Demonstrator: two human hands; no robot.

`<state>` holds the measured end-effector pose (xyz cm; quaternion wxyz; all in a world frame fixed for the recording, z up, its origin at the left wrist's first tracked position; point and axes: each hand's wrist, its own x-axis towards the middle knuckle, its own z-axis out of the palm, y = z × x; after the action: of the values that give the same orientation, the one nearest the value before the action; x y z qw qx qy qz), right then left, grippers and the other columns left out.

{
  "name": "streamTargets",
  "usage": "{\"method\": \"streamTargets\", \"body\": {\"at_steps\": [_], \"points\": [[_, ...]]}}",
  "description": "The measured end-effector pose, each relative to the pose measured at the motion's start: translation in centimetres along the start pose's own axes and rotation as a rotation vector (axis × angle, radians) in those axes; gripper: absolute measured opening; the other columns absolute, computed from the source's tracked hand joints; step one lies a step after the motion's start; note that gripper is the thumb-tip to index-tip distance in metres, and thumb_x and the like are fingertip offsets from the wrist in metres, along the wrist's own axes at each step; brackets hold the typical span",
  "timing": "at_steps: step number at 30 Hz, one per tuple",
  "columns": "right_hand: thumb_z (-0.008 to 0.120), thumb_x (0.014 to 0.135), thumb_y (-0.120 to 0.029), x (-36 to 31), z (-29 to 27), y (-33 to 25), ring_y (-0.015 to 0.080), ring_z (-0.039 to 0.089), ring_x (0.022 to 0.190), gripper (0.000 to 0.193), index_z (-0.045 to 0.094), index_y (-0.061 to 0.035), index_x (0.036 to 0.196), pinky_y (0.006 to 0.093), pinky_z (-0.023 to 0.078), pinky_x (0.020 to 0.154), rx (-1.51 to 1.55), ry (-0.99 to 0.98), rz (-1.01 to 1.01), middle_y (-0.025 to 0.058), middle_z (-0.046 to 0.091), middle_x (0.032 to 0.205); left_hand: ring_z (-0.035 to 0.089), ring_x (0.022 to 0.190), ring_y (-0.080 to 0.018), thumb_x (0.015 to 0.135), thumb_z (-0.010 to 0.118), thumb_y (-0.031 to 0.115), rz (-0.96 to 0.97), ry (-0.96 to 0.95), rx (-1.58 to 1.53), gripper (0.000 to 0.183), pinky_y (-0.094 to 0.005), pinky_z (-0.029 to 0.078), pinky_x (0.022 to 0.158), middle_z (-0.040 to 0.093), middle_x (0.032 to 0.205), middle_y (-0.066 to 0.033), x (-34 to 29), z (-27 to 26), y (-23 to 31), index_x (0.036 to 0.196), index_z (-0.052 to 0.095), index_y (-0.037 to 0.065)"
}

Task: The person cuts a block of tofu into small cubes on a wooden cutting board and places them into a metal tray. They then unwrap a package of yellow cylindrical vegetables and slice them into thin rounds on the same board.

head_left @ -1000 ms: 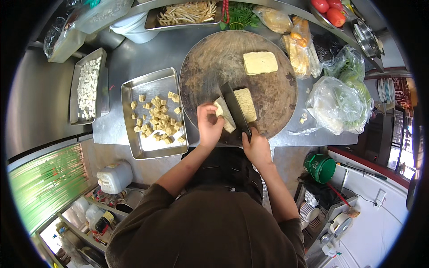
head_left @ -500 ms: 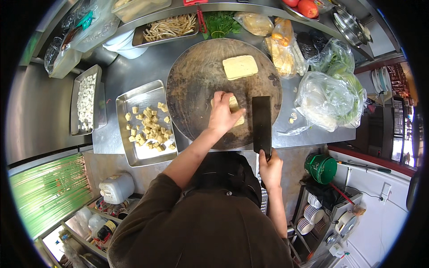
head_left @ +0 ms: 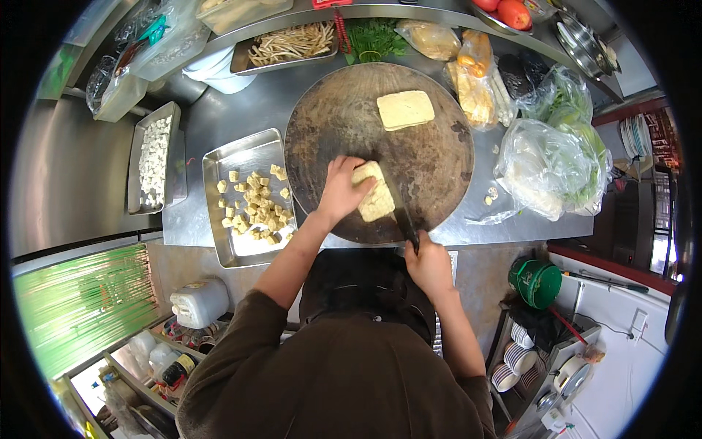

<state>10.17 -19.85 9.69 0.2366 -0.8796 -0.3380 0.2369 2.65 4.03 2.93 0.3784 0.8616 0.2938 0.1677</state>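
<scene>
On the round wooden chopping board (head_left: 322,110), a pale yellow slab of tofu (head_left: 378,203) lies near the front, its long side slanting away from me. My left hand (head_left: 342,192) grips its left side, with the thumb lying across its top. In my right hand (head_left: 430,263) is the handle of a cleaver (head_left: 401,208). The dark blade stands on edge along the slab's right side, touching it or very close. A second tofu slab (head_left: 406,110) lies untouched farther back on the board. Left of the board, a metal tray (head_left: 212,172) holds browned tofu cubes (head_left: 257,205).
A deeper pan of small white cubes (head_left: 155,157) stands at far left. Behind the board are a tray of pale strips (head_left: 292,42), green herbs (head_left: 373,38) and bagged food (head_left: 475,84). A plastic bag of greens (head_left: 552,168) sits at right. The counter edge (head_left: 497,233) runs before me.
My right hand has swung the cleaver left, from broadside at the board's right to upright against the tofu slab. My left hand has shifted left on the slab, baring more of it.
</scene>
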Motion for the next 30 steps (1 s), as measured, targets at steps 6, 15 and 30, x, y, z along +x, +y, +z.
{"method": "streamTargets", "body": {"at_steps": [6,15,30], "points": [[0.063,0.094,-0.020,-0.8,-0.1,-0.5,0.0463,0.066,0.064,0.021,0.061,0.0001,0.097,0.0554,0.054,0.061,-0.004,-0.037,0.009,0.0252,0.065,0.066,0.052,0.114,-0.0363,0.083,0.078,0.020,0.046,0.160,0.078,0.039,-0.0443,0.041,0.101,0.059,0.119,-0.0146,-3.2,-1.0,-0.5,0.116,0.065,0.006],[0.063,0.094,-0.018,-0.9,-3.1,-3.8,0.0426,0.068,0.064,0.018,0.057,-0.0012,0.092,0.0506,0.056,0.059,-0.171,-0.011,-0.184,0.0225,0.067,0.069,0.053,0.107,-0.0269,0.084,0.074,0.013,0.477,-0.025,0.018,0.012,-0.0396,0.038,0.093,0.062,0.108,-0.0013,-4.2,-1.5,-1.4,0.095,0.071,0.014],[0.062,0.095,-0.020,4.9,1.7,-3.6,0.0408,0.070,0.064,0.021,0.058,0.0004,0.098,0.0493,0.058,0.059,-0.302,-0.077,-0.181,0.0227,0.068,0.069,0.052,0.116,-0.0291,0.084,0.071,0.012,0.396,-0.152,-0.054,0.011,-0.0429,0.038,0.100,0.062,0.116,-0.0025,-3.8,-0.6,-2.5,0.095,0.070,0.013]]}}
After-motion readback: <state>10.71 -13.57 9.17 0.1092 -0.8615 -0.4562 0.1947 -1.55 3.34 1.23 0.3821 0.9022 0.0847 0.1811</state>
